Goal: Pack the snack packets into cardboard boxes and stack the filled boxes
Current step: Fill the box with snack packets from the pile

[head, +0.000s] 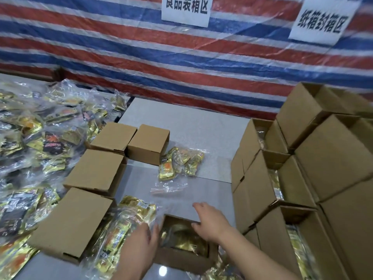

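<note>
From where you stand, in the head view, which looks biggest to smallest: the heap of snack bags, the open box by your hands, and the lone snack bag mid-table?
1. The heap of snack bags, filling the left side.
2. The open box between the hands; it sits nearest the camera, which flatters its size.
3. The lone snack bag, clearly smallest.

- A striped tarpaulin [121,47] in red, blue and white hangs as the backdrop, wrinkled, under a clear plastic film.
- A white paper sign [185,9] with black printed characters is fixed to it at top centre, cut off by the upper edge.
- A second white sign [323,22] with black characters hangs tilted at upper right.
- The grey speckled table [187,122] runs back to the tarpaulin, with a seam between two slabs.
</note>
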The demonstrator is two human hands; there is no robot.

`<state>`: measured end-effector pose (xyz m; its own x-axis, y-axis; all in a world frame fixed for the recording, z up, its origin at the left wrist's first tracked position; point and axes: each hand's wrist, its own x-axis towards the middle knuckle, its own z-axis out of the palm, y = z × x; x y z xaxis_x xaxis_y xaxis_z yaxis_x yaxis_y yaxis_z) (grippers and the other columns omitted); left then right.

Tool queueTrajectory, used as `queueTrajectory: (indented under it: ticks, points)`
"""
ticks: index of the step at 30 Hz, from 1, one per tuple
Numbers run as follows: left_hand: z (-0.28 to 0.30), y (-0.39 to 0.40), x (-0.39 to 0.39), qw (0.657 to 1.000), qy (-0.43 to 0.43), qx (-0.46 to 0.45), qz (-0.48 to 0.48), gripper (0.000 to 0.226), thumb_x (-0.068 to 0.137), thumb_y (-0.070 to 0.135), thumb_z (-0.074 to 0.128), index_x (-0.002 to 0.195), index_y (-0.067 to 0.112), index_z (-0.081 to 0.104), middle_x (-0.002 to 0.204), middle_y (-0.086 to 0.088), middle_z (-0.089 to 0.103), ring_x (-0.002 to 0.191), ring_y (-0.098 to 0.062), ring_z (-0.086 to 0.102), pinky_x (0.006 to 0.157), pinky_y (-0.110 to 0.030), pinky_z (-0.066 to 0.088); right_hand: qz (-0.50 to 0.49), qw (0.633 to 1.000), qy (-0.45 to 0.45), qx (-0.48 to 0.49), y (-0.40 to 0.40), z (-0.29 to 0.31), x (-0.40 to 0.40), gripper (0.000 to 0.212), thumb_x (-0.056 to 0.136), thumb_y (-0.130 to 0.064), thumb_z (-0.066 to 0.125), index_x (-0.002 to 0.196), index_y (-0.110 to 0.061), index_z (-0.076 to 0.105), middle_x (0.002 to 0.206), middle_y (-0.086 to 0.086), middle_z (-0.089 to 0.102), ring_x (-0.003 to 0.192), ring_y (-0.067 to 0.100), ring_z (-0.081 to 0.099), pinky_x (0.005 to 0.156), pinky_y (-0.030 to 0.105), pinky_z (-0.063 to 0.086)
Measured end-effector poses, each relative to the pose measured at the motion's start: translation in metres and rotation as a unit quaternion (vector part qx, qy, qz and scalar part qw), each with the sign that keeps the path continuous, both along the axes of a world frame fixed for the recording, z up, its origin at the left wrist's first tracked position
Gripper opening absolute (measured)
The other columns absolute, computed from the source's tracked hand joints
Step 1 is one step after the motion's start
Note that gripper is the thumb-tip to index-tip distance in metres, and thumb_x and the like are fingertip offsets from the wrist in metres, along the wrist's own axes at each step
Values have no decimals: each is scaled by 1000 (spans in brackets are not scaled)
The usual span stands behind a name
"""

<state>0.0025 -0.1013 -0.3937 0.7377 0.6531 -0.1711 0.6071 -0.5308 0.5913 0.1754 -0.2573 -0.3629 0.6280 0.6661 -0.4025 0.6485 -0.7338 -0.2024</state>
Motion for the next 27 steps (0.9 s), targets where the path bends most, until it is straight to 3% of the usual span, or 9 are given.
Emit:
queueTrajectory:
  ticks: [2,3,5,7,9,12,14,20,27]
  points:
    - [-7,-8,-8,995,97,-12,-34,56,99,60,33,111,18,69,74,0,62,74,-16,67,70,-30,50,1,999,24,-42,4,-12,-3,50,99,-35,51,144,-18,40,144,9,49,129,32,50,104,40,44]
    - [-10,-15,-9,994,101,-18,-48,53,98,61,35,137,31,56,89,-1,67,82,-14,69,76,-29,51,7,998,22,-54,4,-18,-6,41,100,-31,48,139,-17,46,140,10,53,126,33,52,101,39,44]
    - [-13,-27,-9,994,73,-79,-35,64,93,62,46,150,58,17,125,1,62,98,-18,70,89,-32,55,-1,998,10,-58,4,-21,-13,27,100,-22,45,124,-16,56,131,12,60,120,34,56,94,38,46]
    - [-16,-32,-4,986,59,-155,12,70,87,67,54,146,62,17,124,1,66,97,-24,72,92,-39,56,-15,998,0,-54,3,-18,-18,24,97,-15,47,117,-15,59,125,13,62,116,35,59,92,37,47]
    - [-16,-31,1,965,47,-248,76,57,86,67,58,138,55,36,93,-1,75,81,-23,75,80,-39,59,-29,998,0,-52,1,-12,-21,25,95,-12,48,117,-14,61,124,14,62,115,35,59,92,35,47]
    - [6,-21,11,962,73,-250,83,42,96,43,48,100,8,69,54,-5,67,48,-25,67,64,-38,61,-45,999,8,-19,-7,11,-26,23,97,-15,47,115,-12,61,120,17,63,112,39,60,90,37,47]
    - [37,-10,29,975,64,-202,67,46,100,38,41,79,6,66,57,-9,67,47,-26,67,60,-40,61,-51,999,3,12,-7,39,-26,20,97,-16,47,110,-11,61,115,17,65,108,40,61,85,38,48]
    - [183,-5,118,993,-17,-76,-87,41,97,59,42,87,22,55,72,-4,68,52,-20,68,42,-28,53,-140,972,-94,165,-16,170,11,10,96,-17,45,102,-14,53,103,13,65,97,36,64,70,36,46]
    - [310,-43,214,976,-72,-101,-178,45,95,55,45,85,12,56,81,-10,67,51,-24,70,46,-32,57,-232,929,-189,219,-51,297,85,14,96,-18,55,109,-20,54,102,3,62,88,21,60,73,33,51]
